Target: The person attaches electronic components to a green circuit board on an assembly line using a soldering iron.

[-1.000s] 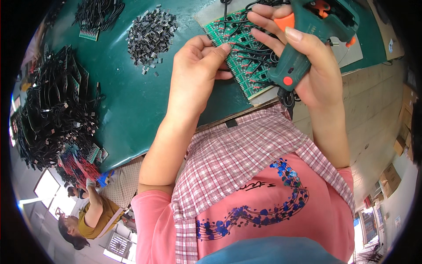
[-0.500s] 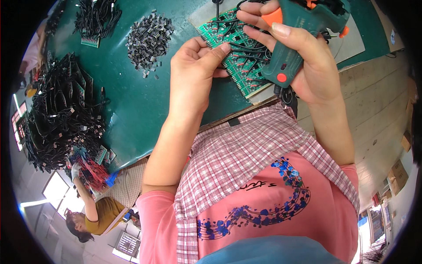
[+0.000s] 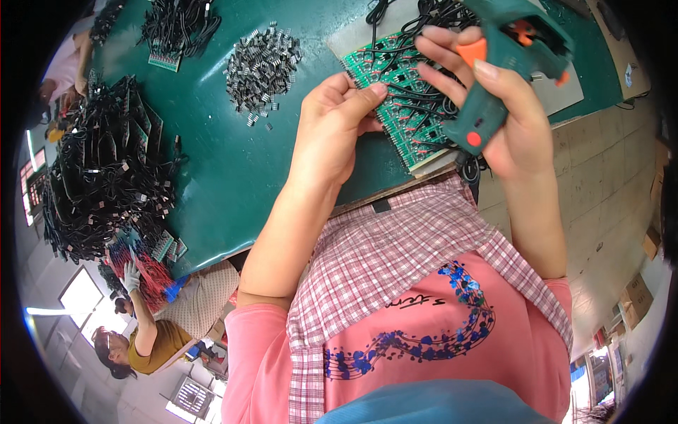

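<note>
A green circuit board (image 3: 395, 113) with black wires lies near the table's front edge. My left hand (image 3: 332, 131) rests on its left side, thumb and fingertips pressing down on the board. My right hand (image 3: 505, 116) grips a dark green glue gun (image 3: 498, 67) with an orange trigger, its body over the board's right part. The gun's tip is hidden behind my fingers.
The green table (image 3: 226, 177) bears a heap of small grey parts (image 3: 263, 67), a big pile of black wired boards (image 3: 106, 177) at the left and another bundle (image 3: 176, 25) at the back. A second person (image 3: 145, 332) in white gloves sits at lower left.
Both hands with the board and glue gun sit a little further right in the picture. My left fingers stay on the board's edge. The person at lower left has raised an arm.
</note>
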`<state>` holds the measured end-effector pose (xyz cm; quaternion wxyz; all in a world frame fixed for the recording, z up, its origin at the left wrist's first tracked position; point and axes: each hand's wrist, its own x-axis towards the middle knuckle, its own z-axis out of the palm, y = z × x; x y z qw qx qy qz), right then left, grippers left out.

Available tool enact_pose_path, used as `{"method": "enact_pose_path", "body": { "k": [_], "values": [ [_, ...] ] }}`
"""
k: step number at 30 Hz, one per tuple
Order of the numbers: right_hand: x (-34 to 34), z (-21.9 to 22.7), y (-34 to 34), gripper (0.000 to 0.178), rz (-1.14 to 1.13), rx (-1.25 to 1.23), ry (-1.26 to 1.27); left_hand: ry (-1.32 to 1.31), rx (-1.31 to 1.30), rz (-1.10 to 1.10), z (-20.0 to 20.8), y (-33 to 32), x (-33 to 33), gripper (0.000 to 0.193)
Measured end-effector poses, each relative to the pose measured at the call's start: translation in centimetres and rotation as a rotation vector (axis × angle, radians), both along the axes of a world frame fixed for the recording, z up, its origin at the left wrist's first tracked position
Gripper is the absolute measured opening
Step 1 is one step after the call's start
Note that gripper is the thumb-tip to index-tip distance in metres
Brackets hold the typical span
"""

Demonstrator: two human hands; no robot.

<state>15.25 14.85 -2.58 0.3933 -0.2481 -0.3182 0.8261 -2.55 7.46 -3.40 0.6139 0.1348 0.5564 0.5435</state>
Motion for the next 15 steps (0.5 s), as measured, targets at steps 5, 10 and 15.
{"method": "enact_pose_path", "body": {
  "k": [5,10,15],
  "values": [
    [4.8,3.6,-5.3,0.039,0.057,0.032,-0.409,0.682,-0.184,-0.253,1.5,0.1,-0.6,0.022],
    [9.6,4.4,-10.3,0.033,0.220,0.050,-0.791,0.704,-0.195,-0.237,1.6,0.4,-0.2,0.025],
    [11.8,3.9,-11.9,0.019,0.539,0.625,-1.286,0.895,-0.151,-0.212,1.4,0.0,0.1,0.032]
  ]
}}
